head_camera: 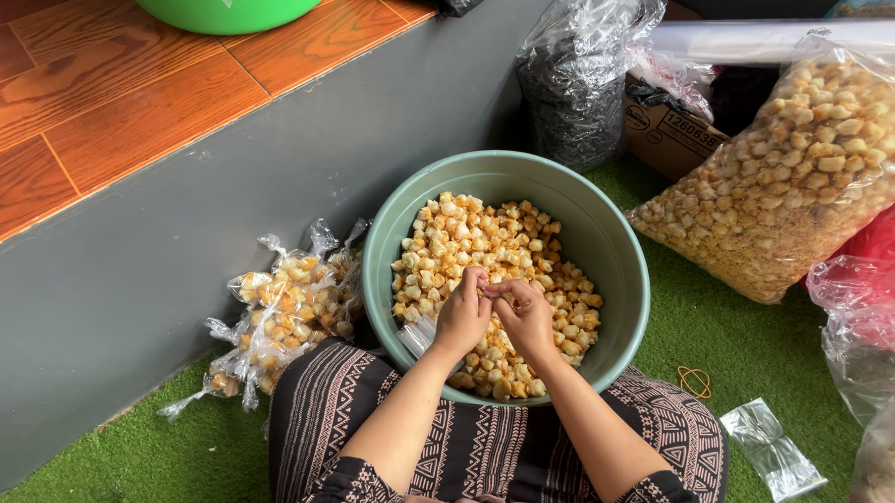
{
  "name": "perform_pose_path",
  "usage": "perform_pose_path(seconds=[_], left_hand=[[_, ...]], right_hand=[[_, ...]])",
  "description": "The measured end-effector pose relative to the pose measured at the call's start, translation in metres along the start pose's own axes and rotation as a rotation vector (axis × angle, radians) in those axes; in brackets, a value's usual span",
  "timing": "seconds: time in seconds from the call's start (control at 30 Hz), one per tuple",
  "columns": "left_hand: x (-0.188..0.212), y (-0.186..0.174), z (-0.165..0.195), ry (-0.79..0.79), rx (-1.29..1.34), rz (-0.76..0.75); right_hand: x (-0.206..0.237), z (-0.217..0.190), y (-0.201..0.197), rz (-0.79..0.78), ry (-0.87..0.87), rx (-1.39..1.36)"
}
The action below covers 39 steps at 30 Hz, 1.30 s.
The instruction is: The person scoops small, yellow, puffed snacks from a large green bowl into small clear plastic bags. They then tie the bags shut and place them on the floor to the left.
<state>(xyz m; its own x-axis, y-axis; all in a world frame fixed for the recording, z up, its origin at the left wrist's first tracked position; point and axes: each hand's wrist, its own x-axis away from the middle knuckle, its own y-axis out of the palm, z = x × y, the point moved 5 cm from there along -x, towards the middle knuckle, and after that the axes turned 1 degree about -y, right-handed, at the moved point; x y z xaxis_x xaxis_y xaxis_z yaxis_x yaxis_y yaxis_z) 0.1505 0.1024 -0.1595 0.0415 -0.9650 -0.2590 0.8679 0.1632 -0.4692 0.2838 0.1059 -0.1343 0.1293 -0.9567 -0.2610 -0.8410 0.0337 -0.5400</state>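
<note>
Two hands meet over the basin: your left hand [462,316] and right hand [527,316] touch at the fingertips, pinched shut together on something small. You cannot tell from here exactly what; a clear plastic bag [420,335] shows just under the left wrist, at about 8 o'clock from the pinch.

The grey-green basin [620,287] sits between your knees, heaped with golden fried snack cubes [478,233]. Filled small packets [282,310] lie on the green turf [742,341] at 9 o'clock from the basin, against the grey step. A big clear sack of the same cubes [798,165] leans at 2 o'clock.

Risks, as judged:
- The thin film could slip from so small a pinch and spill cubes back into the basin.
- Your forearms cross the near rim; leaning on it could tip the basin toward your lap.
- A rubber band [694,381] lies at 4 o'clock, well apart; reaching for it means freeing a hand.
</note>
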Motion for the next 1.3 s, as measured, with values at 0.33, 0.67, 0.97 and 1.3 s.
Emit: perform_pose_path(seconds=[0.33, 0.67, 0.97, 1.3], left_hand=[[0.001, -0.008, 0.0, 0.014, -0.09, -0.01], [0.007, -0.009, 0.001, 0.078, -0.123, -0.03], [-0.02, -0.061, -0.032, -0.289, 0.513, 0.159], [-0.026, -0.146, -0.025, 0.003, 0.394, 0.65]], right_hand=[[-0.007, 0.026, 0.009, -0.188, 0.281, -0.84], [0.002, -0.008, 0.013, -0.248, -0.182, 0.359], [0.01, -0.023, 0.022, -0.331, -0.242, 0.183], [0.024, 0.001, 0.063, -0.803, -0.159, 0.313]])
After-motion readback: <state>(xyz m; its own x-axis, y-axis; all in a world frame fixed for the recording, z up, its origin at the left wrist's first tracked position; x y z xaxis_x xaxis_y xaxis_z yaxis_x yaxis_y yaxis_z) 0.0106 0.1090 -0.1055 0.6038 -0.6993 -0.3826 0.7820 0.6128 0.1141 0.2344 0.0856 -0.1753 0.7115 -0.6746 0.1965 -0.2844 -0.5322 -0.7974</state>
